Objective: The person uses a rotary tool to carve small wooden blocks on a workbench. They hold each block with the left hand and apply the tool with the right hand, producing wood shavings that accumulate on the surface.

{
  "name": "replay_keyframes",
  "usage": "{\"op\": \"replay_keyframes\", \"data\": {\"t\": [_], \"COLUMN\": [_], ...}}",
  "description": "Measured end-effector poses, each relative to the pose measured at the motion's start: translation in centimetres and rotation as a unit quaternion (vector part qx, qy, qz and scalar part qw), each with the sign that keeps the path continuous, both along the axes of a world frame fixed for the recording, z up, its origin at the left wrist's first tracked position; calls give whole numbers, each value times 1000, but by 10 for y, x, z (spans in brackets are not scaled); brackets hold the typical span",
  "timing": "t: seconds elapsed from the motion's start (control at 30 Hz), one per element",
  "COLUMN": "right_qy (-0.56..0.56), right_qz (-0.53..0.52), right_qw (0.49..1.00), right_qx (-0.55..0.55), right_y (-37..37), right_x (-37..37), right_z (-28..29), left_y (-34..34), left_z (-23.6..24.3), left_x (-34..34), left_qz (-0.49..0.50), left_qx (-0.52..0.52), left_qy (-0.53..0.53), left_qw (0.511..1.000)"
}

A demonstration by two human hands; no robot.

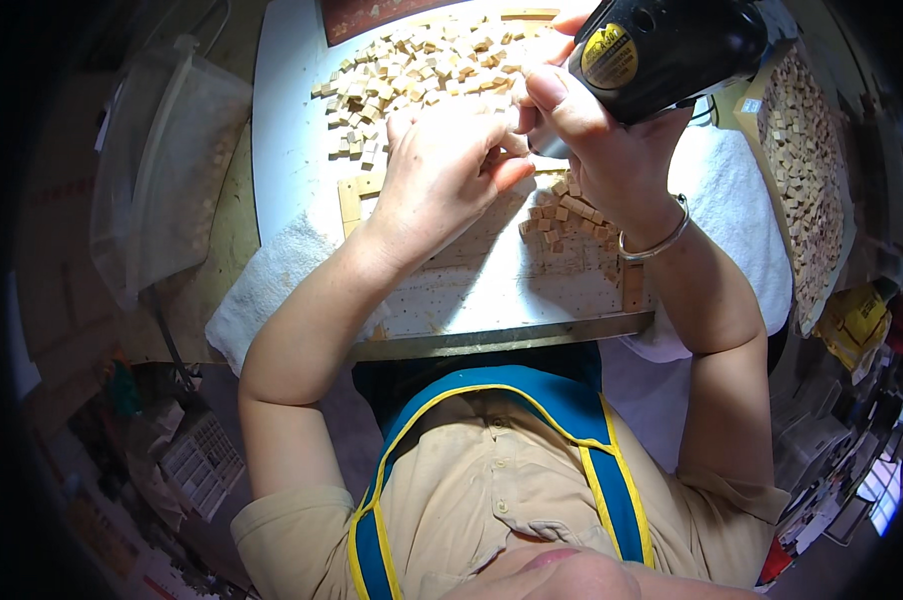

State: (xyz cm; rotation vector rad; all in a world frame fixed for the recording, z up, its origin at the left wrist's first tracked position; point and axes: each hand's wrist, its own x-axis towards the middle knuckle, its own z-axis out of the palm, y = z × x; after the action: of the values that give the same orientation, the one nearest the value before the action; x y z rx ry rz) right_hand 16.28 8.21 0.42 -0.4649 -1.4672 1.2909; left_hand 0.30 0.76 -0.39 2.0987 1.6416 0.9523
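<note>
My left hand (442, 165) is over the middle of the worktable with its fingers closed toward the fingertips of my right hand. Whatever lies between those fingers is too small or hidden to name. My right hand (622, 165), with a bangle on the wrist, is closed, its thumb pointing up and left. A black rounded device (672, 55) with a round yellow sticker covers part of this hand; I cannot tell if the hand touches it. Beyond my left hand spreads a pile of small wooden cubes (412, 75). Beneath my right hand lies a smaller group of wooden cubes (562, 220).
A wooden frame (350, 205) lies on the white worktable (282, 130). White towels (272, 280) drape over its near corners. A translucent plastic bin (162, 170) stands at the left. At the right, a tray (752, 120) holds many cubes, with a yellow bag (854, 325) beside it.
</note>
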Motion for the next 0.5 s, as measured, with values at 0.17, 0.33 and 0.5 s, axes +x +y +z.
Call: {"op": "replay_keyframes", "data": {"t": [0.17, 0.33, 0.5], "right_qy": [-135, -144, -169], "right_qz": [-67, -65, -73], "right_qw": [971, 967, 949], "right_qx": [183, 200, 256], "right_y": [6, 5, 5], "right_x": [1, 0, -3], "right_z": [3, 1, 2], "left_y": [-1, -2, -2], "left_z": [2, 1, 0], "left_x": [0, 0, 0], "left_qz": [9, 9, 9], "left_qx": [-12, 4, -3], "left_qy": [26, 27, 38], "left_qw": [1000, 1000, 999]}}
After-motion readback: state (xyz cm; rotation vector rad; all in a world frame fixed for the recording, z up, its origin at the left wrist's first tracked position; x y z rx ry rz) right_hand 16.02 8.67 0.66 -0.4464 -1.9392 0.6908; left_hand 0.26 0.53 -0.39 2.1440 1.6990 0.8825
